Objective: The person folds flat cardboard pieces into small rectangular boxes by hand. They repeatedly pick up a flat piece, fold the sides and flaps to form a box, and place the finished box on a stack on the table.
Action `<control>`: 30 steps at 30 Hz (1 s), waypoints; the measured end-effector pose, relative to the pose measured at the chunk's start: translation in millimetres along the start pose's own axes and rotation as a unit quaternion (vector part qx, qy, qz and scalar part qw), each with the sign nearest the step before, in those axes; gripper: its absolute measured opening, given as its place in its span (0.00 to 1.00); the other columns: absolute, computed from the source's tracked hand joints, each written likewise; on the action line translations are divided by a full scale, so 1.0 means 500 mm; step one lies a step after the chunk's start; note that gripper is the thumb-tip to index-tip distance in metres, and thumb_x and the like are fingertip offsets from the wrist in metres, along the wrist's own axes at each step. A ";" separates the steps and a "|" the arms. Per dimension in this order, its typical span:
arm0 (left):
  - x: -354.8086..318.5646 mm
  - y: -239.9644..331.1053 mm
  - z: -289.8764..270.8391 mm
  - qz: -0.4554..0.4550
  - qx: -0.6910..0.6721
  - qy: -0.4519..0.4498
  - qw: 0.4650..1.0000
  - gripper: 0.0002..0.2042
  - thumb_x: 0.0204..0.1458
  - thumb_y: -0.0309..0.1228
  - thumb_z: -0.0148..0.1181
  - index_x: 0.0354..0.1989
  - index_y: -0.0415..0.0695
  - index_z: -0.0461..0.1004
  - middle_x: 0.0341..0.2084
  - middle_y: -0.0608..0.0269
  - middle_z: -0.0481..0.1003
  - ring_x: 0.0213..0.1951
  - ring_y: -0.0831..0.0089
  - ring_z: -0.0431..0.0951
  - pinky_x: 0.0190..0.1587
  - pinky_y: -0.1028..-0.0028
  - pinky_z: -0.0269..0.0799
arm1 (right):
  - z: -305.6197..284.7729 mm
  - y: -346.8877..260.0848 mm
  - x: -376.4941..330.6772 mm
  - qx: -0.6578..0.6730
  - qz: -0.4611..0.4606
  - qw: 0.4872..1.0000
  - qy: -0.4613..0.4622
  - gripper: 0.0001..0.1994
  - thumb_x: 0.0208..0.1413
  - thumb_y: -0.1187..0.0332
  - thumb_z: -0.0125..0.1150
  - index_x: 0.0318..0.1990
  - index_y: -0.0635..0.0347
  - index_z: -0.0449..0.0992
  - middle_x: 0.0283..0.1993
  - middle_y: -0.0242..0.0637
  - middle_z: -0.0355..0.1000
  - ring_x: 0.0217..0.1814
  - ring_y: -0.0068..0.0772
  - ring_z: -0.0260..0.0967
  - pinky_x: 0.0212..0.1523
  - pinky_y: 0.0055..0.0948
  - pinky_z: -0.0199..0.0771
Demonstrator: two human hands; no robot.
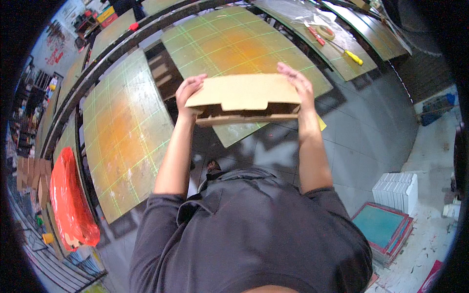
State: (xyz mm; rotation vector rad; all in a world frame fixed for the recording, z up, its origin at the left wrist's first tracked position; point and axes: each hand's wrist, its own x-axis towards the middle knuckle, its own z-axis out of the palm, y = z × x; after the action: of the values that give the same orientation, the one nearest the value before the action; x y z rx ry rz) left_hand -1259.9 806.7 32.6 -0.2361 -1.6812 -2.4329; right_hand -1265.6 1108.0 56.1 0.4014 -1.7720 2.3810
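The person's left hand point(189, 93) and right hand point(300, 88) are both clamped on a cardboard box point(244, 90), one at each end, in the upper middle of the frame. The left hand curls its fingers around the left end; the right hand lies along the right end, its fingers reaching past the upper corner. The box is tan, its broad flap facing up with a tab at the near edge, and a dark gap shows between that flap and the lower wall. It overlaps the near part of a large worktop point(215, 34) marked with green lines and an orange patch; whether it touches the surface cannot be told.

A similar worktop slants across the left of the frame. At the upper right, a yellow-handled screwdriver point(353, 57), a red-handled tool point(316, 35) and a roll of tape point(333, 35) lie near one another on another board point(348, 72). A red plastic bag point(71, 200) sits at the lower left. At the lower right, a white stack point(398, 192) stands just beside a red-framed teal panel point(381, 224).
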 end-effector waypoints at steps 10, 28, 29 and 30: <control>-0.087 0.088 0.051 0.001 0.225 0.001 0.974 0.25 0.42 0.33 0.65 0.50 0.40 0.67 0.50 0.51 0.66 0.56 0.63 0.62 0.57 0.67 0.57 | -0.024 -0.059 -0.010 -0.376 0.093 0.920 0.057 0.20 0.43 0.63 0.65 0.45 0.60 0.73 0.49 0.47 0.68 0.51 0.34 0.66 0.52 0.29 0.64; -0.120 0.085 0.145 0.137 0.495 0.102 0.852 0.15 0.32 0.35 0.70 0.30 0.45 0.78 0.45 0.49 0.70 0.54 0.54 0.64 0.58 0.64 0.57 | 0.105 -0.078 -0.080 -0.529 -0.151 0.835 0.001 0.18 0.33 0.58 0.70 0.33 0.56 0.79 0.57 0.55 0.58 0.58 0.52 0.57 0.57 0.39 0.58; -0.123 0.084 0.144 0.137 0.496 0.100 0.852 0.14 0.32 0.35 0.70 0.30 0.45 0.78 0.45 0.49 0.71 0.54 0.54 0.64 0.58 0.64 0.57 | 0.106 -0.078 -0.083 -0.535 -0.151 0.831 0.000 0.18 0.32 0.58 0.70 0.33 0.56 0.79 0.57 0.55 0.58 0.58 0.52 0.57 0.57 0.39 0.58; -0.124 0.083 0.144 0.137 0.497 0.098 0.851 0.14 0.32 0.35 0.70 0.30 0.45 0.78 0.45 0.50 0.71 0.54 0.54 0.64 0.58 0.64 0.57 | 0.106 -0.079 -0.084 -0.540 -0.152 0.828 -0.001 0.18 0.32 0.58 0.71 0.32 0.56 0.79 0.57 0.55 0.58 0.58 0.51 0.57 0.57 0.39 0.58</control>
State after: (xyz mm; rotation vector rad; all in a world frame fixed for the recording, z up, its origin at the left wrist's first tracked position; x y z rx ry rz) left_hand -1187.7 863.0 81.1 -0.0573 -2.3234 -1.0998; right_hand -1208.0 1070.6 93.8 0.4404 -2.4375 0.8866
